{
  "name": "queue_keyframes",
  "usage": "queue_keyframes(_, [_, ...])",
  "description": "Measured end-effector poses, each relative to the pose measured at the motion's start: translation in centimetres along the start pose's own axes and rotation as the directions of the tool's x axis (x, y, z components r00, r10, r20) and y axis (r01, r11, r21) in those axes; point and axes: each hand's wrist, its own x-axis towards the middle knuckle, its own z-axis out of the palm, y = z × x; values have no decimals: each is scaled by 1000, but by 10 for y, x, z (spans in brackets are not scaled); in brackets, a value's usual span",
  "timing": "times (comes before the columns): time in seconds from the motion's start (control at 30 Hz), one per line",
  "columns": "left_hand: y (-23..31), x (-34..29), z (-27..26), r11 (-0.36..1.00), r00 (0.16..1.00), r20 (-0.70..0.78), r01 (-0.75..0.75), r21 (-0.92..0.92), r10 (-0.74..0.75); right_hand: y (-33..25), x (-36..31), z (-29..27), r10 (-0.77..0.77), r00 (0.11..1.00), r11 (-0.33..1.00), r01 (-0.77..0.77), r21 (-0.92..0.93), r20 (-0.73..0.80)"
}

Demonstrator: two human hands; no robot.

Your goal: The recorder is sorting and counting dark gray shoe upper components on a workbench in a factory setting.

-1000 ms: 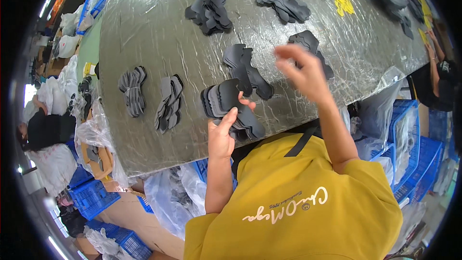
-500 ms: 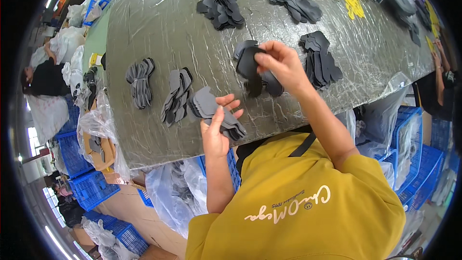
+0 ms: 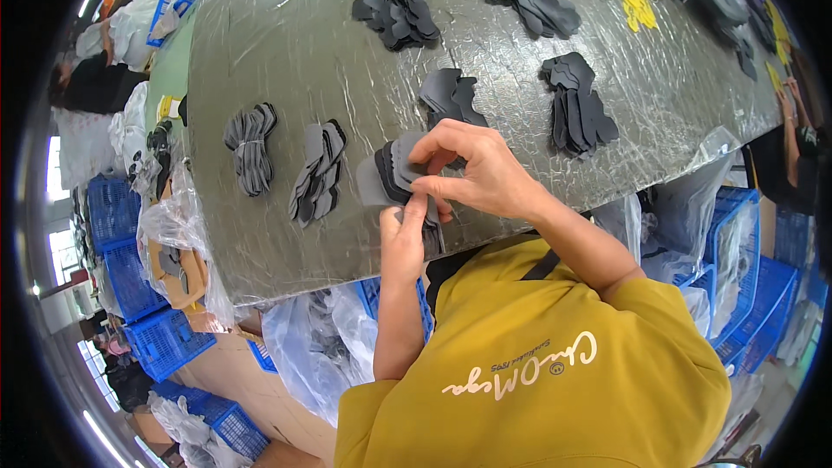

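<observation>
My left hand [image 3: 406, 238] grips a fanned stack of grey and black cut pieces [image 3: 381, 175] over the near edge of the table. From the right, my right hand [image 3: 472, 169] closes its thumb and fingers on the upper edge of that same stack, and the two hands nearly meet. Just beyond my right hand lies a pile of dark cut pieces [image 3: 451, 95], partly hidden by it. To the left of the stack rest a loose grey pile [image 3: 318, 173] and a tied grey bundle [image 3: 250, 149].
The table [image 3: 286, 61] has a wrinkled plastic cover. More dark piles lie at its far side [image 3: 399, 10], far right [image 3: 530, 4] and right [image 3: 579, 108], near yellow pieces [image 3: 635, 4]. Blue crates [image 3: 169, 342] and plastic bags stand around it. Other people work at left and right.
My right hand has moved left and nearer, from the dark pile to the stack in my left hand. The stack now shows black pieces among the grey ones.
</observation>
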Motion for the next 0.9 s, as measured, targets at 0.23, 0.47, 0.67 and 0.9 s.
queue_keyframes(0.23, [-5,1,5,979,994,20,-112,172,110,2,-3,-2,-19,999,998,17,-64,-36])
queue_keyframes(0.47, [-15,2,-2,940,992,5,-123,319,128,2,-5,1,-7,1000,994,6,-105,-13])
queue_keyframes(0.67, [2,-2,19,738,958,4,-224,636,288,2,-8,8,-25,997,987,13,-157,-70])
queue_keyframes(0.9, [2,-4,22,753,958,-15,-217,621,288,9,-10,11,-30,997,973,12,-229,-75])
